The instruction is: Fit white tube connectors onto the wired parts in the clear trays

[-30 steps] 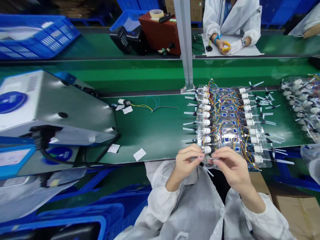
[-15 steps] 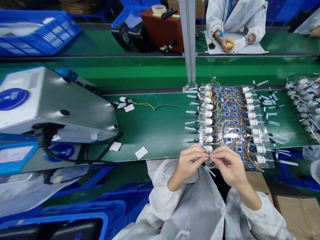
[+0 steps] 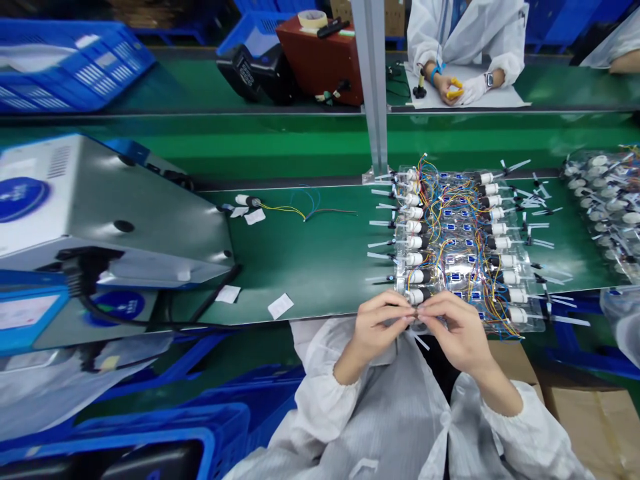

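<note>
Your left hand (image 3: 383,320) and right hand (image 3: 457,330) have closed together, fingertips still pinching the nearest motor unit (image 3: 417,297) at the tray (image 3: 533,327) edge.

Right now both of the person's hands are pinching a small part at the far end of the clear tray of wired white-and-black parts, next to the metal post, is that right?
Not quite: the head view shows the left hand and right hand meeting at the near end of the clear tray, at the table's front edge. The metal post stands at the far end. The rest holds: their fingers pinch a small part there.
</note>
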Motion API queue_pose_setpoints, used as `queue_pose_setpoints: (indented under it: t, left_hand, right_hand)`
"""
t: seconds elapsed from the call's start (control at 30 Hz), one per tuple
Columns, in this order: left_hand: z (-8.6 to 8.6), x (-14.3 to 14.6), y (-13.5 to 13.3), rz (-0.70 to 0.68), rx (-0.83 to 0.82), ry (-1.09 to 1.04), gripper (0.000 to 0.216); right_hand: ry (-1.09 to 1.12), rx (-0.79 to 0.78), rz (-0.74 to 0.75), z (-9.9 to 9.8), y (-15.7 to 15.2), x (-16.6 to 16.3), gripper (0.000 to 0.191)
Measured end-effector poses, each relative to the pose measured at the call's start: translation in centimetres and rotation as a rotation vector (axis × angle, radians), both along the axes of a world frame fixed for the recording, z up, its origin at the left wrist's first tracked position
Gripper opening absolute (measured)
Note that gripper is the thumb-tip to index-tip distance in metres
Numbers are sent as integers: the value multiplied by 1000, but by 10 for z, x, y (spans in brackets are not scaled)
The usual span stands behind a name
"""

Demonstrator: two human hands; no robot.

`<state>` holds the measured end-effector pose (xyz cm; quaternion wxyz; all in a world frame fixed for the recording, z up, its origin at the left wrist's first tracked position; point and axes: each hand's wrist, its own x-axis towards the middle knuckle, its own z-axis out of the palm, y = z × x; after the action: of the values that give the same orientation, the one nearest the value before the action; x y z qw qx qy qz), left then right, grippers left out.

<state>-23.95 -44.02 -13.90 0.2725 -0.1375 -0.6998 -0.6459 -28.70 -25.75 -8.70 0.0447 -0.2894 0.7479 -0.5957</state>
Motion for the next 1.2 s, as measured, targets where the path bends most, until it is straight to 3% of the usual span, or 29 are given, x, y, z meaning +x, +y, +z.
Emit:
queue_pose_setpoints:
  t: [0.23, 0.83, 1.2]
  left_hand:
    - [-6, 2, 1, 28, 73, 34, 33]
    - [-7, -1, 8, 14, 120, -26, 15]
    - [-8, 0, 2, 5, 134, -7, 23]
  right_hand:
    - [-17, -14, -6, -3, -1, 1, 16]
    - [-42, -13, -11, -14, -3, 2, 16]
    - [-101, -46, 38, -19, 1, -1, 10]
